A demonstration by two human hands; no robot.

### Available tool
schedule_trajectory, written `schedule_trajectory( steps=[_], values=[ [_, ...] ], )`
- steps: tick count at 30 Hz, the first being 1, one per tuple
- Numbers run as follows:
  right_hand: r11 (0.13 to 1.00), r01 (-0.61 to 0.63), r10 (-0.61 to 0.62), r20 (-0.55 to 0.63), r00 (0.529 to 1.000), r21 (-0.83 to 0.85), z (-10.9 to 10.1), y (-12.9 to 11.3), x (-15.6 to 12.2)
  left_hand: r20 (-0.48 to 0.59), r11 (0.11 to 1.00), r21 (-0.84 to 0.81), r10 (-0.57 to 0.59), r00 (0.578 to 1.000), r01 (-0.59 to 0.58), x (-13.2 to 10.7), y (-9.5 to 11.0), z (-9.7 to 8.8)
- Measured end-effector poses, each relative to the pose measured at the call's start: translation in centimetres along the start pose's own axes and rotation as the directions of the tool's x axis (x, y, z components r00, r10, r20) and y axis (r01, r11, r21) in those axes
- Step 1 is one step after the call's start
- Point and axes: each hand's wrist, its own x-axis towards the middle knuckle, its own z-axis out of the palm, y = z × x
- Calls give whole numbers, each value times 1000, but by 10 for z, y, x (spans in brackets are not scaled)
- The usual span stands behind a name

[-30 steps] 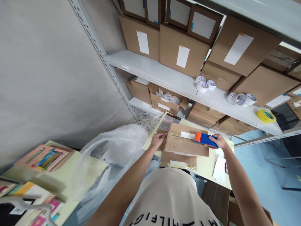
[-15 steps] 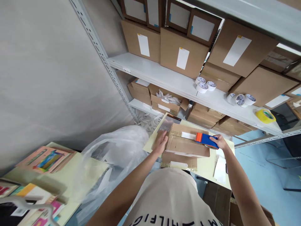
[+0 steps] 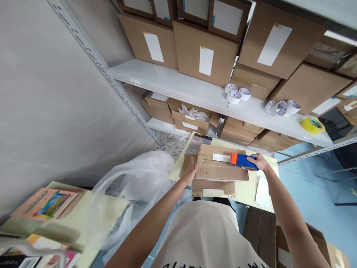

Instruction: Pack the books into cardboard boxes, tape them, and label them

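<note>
My left hand lies against the left end of a taped brown cardboard box, fingers stretched out and thumb up along its edge. In my right hand is a blue tape dispenser with an orange front, pressed to the top of that box near its right end. A white label sits on the box just left of the dispenser. Another taped cardboard box with a label lies on the near side, closer to my body. Both rest on a pale yellow table.
White paper slips lie at the table's right. A shelf behind carries large boxes, white tape rolls and a yellow tape roll. To the left are a clear plastic bag and books. Open cartons stand below right.
The camera view has shifted slightly, bringing more of the cartons at the lower right into sight. Both hands and the dispenser keep nearly the same places on the box.
</note>
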Motion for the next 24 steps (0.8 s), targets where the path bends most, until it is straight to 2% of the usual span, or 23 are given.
schedule_trajectory(
  steps=[1,3,4,6,9,14,17,21,24],
  values=[
    [1000,-4,4,2,1000,8,0,1,0,16,999,43,28,999,-29,2,6,-6],
    [1000,0,0,5,1000,23,0,2,0,65,974,163,149,987,-157,7,25,-15],
    [1000,5,-5,11,1000,25,-1,3,0,101,945,234,211,972,-229,10,35,-18],
    [1000,18,-19,26,999,24,-2,4,1,169,883,357,258,951,-303,16,54,-20],
    [999,52,-53,70,996,15,-5,4,3,197,846,456,206,959,-276,19,66,-18],
    [992,130,-129,123,984,-2,-5,2,5,192,855,470,144,971,-220,13,56,-16],
    [990,138,-135,156,979,-9,-5,-3,5,205,858,480,92,974,-182,10,55,-18],
    [988,154,-148,196,969,-13,-19,-7,6,197,849,516,18,980,-119,9,61,-16],
    [987,162,-153,216,964,-23,-35,0,7,191,837,539,-13,981,-94,8,66,-14]
  ],
)
